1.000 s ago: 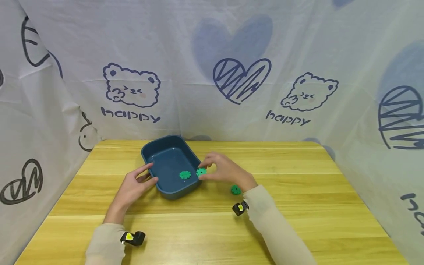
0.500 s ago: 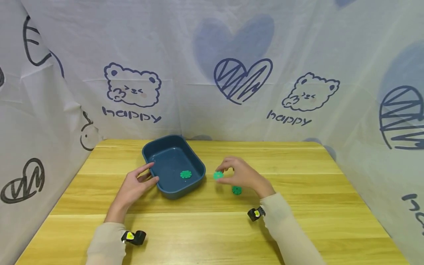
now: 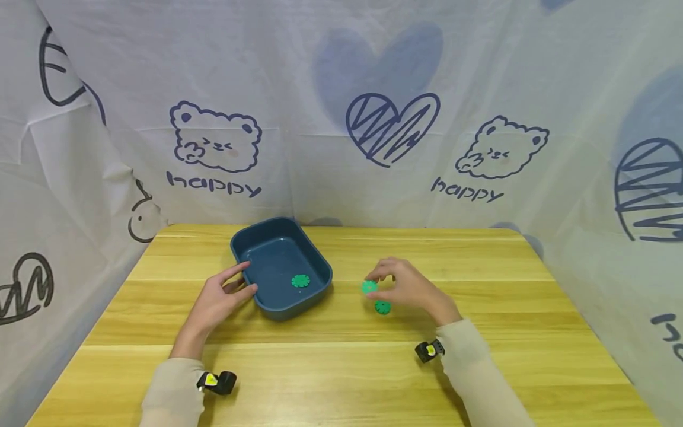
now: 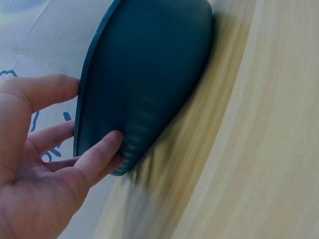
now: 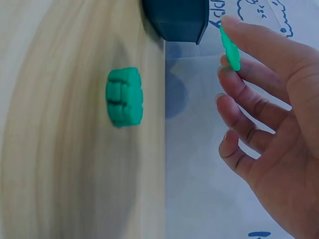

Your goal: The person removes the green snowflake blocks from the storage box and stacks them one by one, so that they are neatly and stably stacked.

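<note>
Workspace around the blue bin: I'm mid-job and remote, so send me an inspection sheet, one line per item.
Surface: table, light wood grain.
Job's things: blue bin upright, a green piece lying inside; a green stack on the table, exact count unclear.
Clutter: nothing seen.
Hands: left hand touches the bin's left side; right hand pinches a green disc, apart from the stack.
Cables: nothing seen.
Surroundings: white cloth behind and at both sides, printed with bears, hearts and "happy".
</note>
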The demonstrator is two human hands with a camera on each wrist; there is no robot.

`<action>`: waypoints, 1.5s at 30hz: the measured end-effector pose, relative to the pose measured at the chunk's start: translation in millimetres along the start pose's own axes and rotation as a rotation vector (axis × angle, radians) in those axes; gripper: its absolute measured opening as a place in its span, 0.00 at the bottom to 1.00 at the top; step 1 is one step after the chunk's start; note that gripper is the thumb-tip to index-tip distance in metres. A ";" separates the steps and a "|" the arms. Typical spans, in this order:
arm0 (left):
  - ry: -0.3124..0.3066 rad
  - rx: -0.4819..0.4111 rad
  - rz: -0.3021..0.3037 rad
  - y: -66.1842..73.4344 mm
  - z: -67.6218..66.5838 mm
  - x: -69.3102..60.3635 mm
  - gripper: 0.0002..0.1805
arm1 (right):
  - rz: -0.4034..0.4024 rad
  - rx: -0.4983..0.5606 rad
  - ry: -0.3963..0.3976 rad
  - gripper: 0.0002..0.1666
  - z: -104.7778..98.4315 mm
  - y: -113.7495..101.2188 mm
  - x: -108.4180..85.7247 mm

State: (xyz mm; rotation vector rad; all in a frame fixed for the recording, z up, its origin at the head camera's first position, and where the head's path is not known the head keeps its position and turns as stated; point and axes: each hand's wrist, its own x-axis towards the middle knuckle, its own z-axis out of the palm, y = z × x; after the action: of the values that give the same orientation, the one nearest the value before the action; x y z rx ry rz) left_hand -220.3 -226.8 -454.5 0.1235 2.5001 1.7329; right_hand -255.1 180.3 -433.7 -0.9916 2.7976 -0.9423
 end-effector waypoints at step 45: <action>0.004 0.012 -0.006 1.2 1.2 -0.1 0.37 | 0.074 0.092 -0.143 0.21 6.7 40.9 -26.1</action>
State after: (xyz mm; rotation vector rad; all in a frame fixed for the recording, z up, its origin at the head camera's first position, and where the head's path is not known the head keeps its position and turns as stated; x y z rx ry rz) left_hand -220.0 -225.3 -453.8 0.1130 2.5116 1.7170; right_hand -255.9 217.0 -466.2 -0.8997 2.6295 -0.9423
